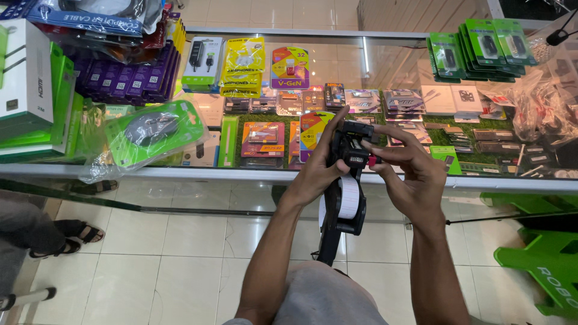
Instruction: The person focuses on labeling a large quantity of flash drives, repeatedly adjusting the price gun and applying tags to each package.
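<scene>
A black hand-held label gun [344, 198] with a white label roll stands upright over my lap, in front of a glass display counter [241, 174]. My left hand [322, 168] wraps around the gun's upper body from the left. From the right, my right hand [409, 165] has its fingertips on the gun's head, pinching at a small red part. Both forearms reach up from the bottom of the view.
The counter holds packaged electronics: a green-carded mouse [153, 132], yellow earphone packs [242, 66], purple boxes [126, 78], green packs [481, 45] at far right. Another person's sandalled feet [75, 235] are on the tiled floor at left. A green plastic stool [545, 259] stands at right.
</scene>
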